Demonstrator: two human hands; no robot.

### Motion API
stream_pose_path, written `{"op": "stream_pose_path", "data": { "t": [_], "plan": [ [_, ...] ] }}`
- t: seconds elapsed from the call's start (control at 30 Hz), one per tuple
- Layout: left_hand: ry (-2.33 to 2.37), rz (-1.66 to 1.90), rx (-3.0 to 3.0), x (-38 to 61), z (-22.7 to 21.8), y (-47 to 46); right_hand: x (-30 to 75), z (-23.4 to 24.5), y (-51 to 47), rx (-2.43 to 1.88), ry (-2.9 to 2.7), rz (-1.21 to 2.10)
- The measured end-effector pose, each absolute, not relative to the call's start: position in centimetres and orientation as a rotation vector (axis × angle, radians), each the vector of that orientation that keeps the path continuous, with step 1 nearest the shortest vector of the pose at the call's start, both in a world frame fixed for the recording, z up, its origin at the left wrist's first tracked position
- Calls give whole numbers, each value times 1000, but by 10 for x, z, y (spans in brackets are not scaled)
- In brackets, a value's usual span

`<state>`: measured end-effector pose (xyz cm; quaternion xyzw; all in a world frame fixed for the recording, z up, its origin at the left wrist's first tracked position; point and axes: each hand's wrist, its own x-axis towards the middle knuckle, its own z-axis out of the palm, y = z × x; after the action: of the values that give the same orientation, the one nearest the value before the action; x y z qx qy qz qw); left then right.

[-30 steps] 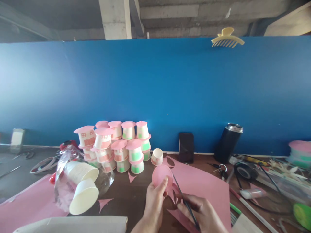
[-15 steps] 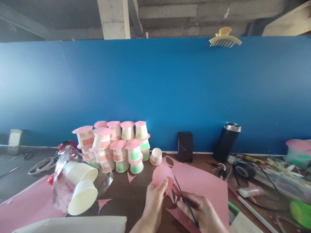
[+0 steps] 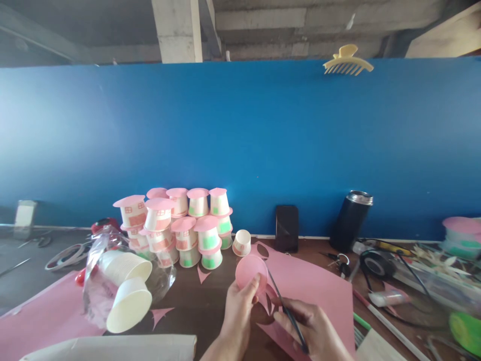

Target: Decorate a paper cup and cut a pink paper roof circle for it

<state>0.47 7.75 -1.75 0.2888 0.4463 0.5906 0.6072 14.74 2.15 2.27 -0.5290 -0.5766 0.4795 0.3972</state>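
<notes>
A round pink paper disc [image 3: 251, 271] is pinched between the thumb and fingers of my left hand [image 3: 240, 306], its flat side facing me. Close by on the right, my right hand [image 3: 308, 323] is closed around dark-handled scissors [image 3: 291, 321], seen nearly edge-on. Their narrow tip points up and left, near the disc's right edge; I cannot make out whether the blades are parted. Cut pink scraps [image 3: 269, 301] show between the two hands. Beneath them lies a large pink paper sheet [image 3: 311, 276] with curved cutouts. A small white cup [image 3: 242, 243] stands just beyond the disc.
Stacked paper cups with pink tops [image 3: 184, 233] stand at the back left. In front, white cups [image 3: 130, 306] spill from a clear plastic bag. A black phone [image 3: 286, 228] and a dark flask [image 3: 351, 220] stand by the blue partition [image 3: 240, 140]. Cables and tools clutter the right.
</notes>
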Motion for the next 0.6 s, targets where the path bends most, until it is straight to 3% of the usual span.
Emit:
{"op": "stream_pose_path", "data": {
  "t": [0.6],
  "plan": [
    [1000, 1372, 646, 5, -18, 79, 147, 21, 22, -1348, -1465, 1213]
  ]
}}
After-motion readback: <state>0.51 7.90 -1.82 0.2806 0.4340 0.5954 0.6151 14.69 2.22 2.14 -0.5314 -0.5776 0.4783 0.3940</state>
